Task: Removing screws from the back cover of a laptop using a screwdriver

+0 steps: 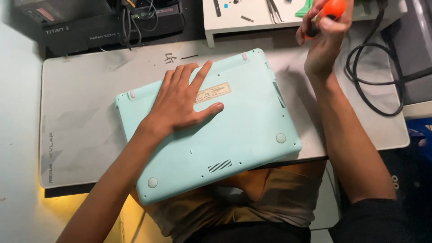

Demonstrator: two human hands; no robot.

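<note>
A mint-green laptop [243, 135] lies upside down on a grey desk mat [81, 103], its near edge overhanging the desk above my lap. My left hand [180, 99] rests flat on the laptop's underside, fingers spread, beside a small beige label [215, 92]. My right hand [324, 38] is raised past the laptop's far right corner and grips a screwdriver with an orange handle [332, 9]. The screwdriver's tip is hidden by my fingers.
A white stand [234, 22] at the back holds tweezers [274, 10] and small parts. Black boxes and wires [99, 22] sit at the back left. A black cable [373, 72] loops on the mat at right, next to a grey device [416, 49].
</note>
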